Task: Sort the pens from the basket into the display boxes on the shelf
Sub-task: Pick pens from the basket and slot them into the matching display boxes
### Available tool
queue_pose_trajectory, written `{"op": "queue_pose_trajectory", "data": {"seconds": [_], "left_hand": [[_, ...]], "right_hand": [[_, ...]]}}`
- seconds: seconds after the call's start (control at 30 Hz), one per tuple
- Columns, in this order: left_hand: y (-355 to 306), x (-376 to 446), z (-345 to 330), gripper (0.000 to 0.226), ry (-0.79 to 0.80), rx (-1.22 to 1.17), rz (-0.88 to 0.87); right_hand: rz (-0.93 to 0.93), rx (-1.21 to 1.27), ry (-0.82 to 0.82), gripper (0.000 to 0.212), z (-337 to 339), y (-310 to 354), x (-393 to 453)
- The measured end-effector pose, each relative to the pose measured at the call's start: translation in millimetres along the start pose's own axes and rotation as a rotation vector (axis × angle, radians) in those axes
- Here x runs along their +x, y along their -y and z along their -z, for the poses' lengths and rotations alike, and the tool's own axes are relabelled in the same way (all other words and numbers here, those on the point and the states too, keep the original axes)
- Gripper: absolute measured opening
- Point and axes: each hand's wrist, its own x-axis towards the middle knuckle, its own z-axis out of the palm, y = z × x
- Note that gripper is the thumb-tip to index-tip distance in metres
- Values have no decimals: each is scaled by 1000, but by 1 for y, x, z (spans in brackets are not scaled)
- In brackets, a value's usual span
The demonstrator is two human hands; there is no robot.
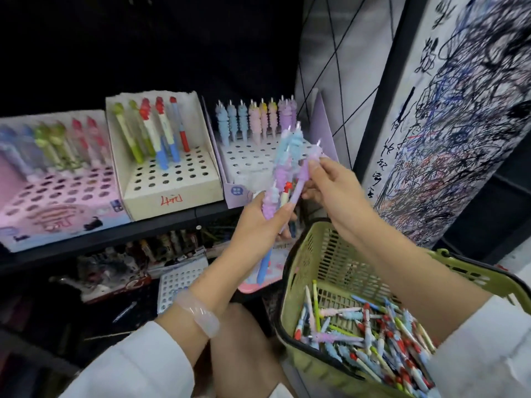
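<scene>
My left hand (pixel 263 222) grips a bunch of pens (pixel 283 168), purple and blue ridged ones plus one with a red top, in front of the shelf. My right hand (pixel 330 182) pinches a purple pen (pixel 301 175) at the bunch's right side. The green basket (pixel 313 254) hangs on my right forearm and holds several mixed pens (pixel 373 340). Three display boxes stand on the shelf: a pink one (pixel 60 202) at left, a cream one (pixel 172 185) in the middle, and a lilac one (pixel 247 159) at right with a back row of ridged pastel pens.
A white board (pixel 448 110) covered in scribbles stands at right behind a black post. The lower shelf (pixel 143 262) holds more pen boxes, a white perforated tray and loose packs. My knee is below the hands.
</scene>
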Motion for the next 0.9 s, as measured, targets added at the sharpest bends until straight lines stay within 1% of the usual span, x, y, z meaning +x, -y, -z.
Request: {"op": "queue_pose_trajectory", "data": {"seconds": [0.07,0.2,0.33,0.4,0.5,0.57,0.67,0.77,0.9], "left_hand": [[-9,2,23,13,-65,18,-1],[-15,7,71,21,-190,107,5],[-16,13,104,23,-272,90,4],[-18,18,111,20,-281,62,7],[-22,28,114,11,-261,27,-3],[-24,36,113,10,-245,29,-7],[-27,49,108,12,-234,26,-7],[-27,62,104,17,-227,24,20],[-24,72,101,22,-220,60,36]], "right_hand": [[37,6,5,22,-17,15,12],[75,5,-51,19,-42,37,42],[106,-46,-120,20,-51,47,76],[102,-85,-173,24,-51,48,93],[105,-163,-240,24,-48,46,117],[134,-229,-265,22,-43,45,132],[184,-381,-325,20,-30,44,152],[228,-523,-332,21,-14,36,167],[232,-645,-351,22,3,19,182]]}}
